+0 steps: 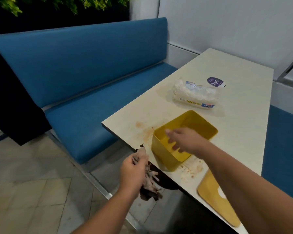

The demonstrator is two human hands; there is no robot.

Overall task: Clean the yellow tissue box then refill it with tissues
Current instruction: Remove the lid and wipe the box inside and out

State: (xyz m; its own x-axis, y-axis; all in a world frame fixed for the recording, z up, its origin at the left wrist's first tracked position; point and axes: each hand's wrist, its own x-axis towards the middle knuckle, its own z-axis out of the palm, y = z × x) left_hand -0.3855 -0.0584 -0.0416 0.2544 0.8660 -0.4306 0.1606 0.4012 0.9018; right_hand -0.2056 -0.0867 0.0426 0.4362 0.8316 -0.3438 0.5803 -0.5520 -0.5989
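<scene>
- At the near corner of the cream table, the yellow tissue box stands open-topped and lidless; its long axis runs from the near-left corner away toward the far right, in line with the table's length.
- Inside the box's near end, the right hand reaches down from the right; its fingers are spread and only loosely bent, and they seem to hold nothing, though motion blur hides whether they touch the floor of the box.
- Just off the table edge, left of the box, the left hand grips a crumpled, soiled wad of tissue, fingers curled round it.
- The right hand is the nearer one to the box; the left is beside it, past the edge.
- Beyond the box lies a plastic pack of tissues, well apart; the yellow lid lies flat nearer, under the right forearm.
- Orange stains and crumbs lie around the box, so cleaning looks unfinished.
</scene>
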